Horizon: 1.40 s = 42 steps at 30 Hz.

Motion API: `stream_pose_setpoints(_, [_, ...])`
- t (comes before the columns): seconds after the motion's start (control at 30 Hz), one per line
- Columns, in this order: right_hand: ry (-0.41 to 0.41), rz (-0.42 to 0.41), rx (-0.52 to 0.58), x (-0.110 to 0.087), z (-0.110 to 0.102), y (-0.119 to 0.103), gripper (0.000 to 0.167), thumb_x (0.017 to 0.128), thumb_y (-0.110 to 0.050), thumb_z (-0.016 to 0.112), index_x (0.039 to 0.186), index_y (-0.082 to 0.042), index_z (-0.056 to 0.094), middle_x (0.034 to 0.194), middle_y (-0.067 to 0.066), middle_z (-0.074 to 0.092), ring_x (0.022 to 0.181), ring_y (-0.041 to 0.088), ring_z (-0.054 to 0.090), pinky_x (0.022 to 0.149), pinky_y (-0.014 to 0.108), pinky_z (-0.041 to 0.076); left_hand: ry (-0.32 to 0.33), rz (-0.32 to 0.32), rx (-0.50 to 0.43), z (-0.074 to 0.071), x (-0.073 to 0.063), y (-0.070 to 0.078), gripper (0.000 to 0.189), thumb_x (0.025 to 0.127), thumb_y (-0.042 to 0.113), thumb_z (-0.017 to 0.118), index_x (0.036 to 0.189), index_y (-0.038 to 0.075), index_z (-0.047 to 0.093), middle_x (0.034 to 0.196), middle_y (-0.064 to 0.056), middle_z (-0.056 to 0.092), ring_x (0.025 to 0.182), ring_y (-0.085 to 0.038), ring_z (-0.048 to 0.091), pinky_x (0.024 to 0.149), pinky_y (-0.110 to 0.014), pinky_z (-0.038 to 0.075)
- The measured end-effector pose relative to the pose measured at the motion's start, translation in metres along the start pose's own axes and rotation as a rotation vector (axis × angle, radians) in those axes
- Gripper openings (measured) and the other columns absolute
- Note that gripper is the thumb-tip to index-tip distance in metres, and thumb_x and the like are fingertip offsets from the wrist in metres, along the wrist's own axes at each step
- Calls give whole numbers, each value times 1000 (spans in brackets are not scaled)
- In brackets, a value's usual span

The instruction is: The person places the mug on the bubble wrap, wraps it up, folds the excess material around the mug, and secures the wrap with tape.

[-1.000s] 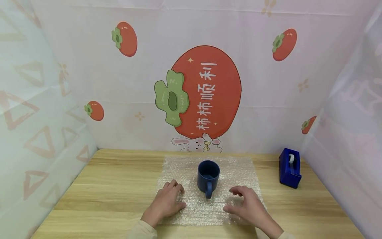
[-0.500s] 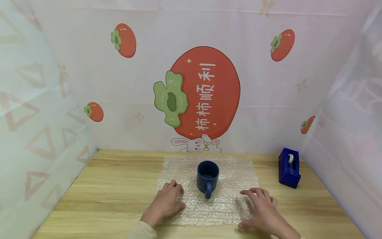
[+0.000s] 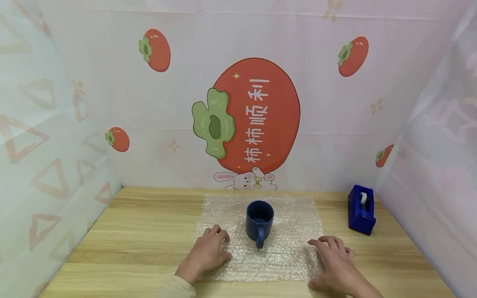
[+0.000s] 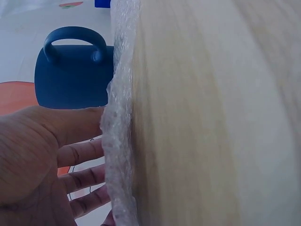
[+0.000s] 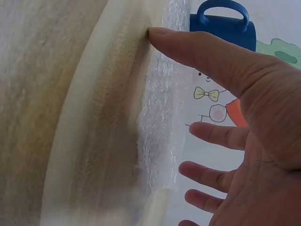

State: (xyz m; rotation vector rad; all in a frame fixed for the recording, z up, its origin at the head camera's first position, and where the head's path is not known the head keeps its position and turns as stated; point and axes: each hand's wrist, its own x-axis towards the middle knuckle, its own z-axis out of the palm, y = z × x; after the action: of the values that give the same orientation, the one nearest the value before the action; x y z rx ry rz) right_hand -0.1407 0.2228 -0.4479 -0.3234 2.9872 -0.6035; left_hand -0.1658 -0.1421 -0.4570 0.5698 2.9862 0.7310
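Note:
A dark blue mug (image 3: pixel 257 227) stands upright on a sheet of clear bubble wrap (image 3: pixel 283 265), its handle facing the front edge of the table. My left hand (image 3: pixel 208 252) rests at the sheet's left side, fingertips on the wrap and fingers loosely bent. In the left wrist view the thumb and fingers of that hand (image 4: pixel 42 160) meet the wrap's surface, the mug (image 4: pixel 73 77) beyond them. Over the sheet's right edge my right hand (image 3: pixel 337 265) spreads its fingers, holding nothing. In the right wrist view its thumb (image 5: pixel 202 49) reaches down beside the wrap's edge.
A blue tape dispenser (image 3: pixel 361 211) with a small roll of tape stands at the back right of the wooden table (image 3: pixel 130 236). White printed sheeting (image 3: pixel 167 103) walls in the back and both sides.
My right hand has moved right, away from the mug to the bubble wrap's right edge, with its fingers spread. The left hand and the mug stay in place.

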Motion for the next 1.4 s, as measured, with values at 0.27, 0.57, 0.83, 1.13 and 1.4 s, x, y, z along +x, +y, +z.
stream_pose_setpoints(0.27, [15,0,-1,-1,-2,7,85,54,-32,97,130,-20,62,133,17,50,129,47,35,89,69,27,1,-1,-6,0,0,0,33,80,25,85,102,10,65,103,-1,51,98,-29,51,70,-47,45])
stream_pose_setpoints(0.57, [37,2,-25,-3,-1,9,80,58,-32,96,129,-17,63,127,13,54,121,41,45,85,63,35,-2,-9,-14,-1,0,0,33,81,25,85,103,10,66,105,-2,52,99,-29,51,72,-47,45])
stream_pose_setpoints(0.83, [2,51,-12,-1,-1,13,79,60,-41,96,127,-12,64,122,14,56,108,33,57,86,59,48,-11,-14,-19,0,0,0,33,81,25,85,103,10,65,104,-2,51,98,-29,50,72,-47,45])
stream_pose_setpoints(1.13, [-27,71,75,1,-2,15,78,61,-36,97,127,-10,63,121,15,54,102,29,58,85,55,52,0,-3,-9,1,0,-1,34,81,26,85,103,10,65,104,-1,51,97,-29,50,71,-47,45])
stream_pose_setpoints(1.4, [-60,117,133,3,-2,14,80,60,-32,98,128,-9,63,114,17,52,89,23,54,74,45,52,3,-5,-9,2,0,-2,34,80,27,85,103,10,66,104,-1,52,98,-28,50,71,-47,45])
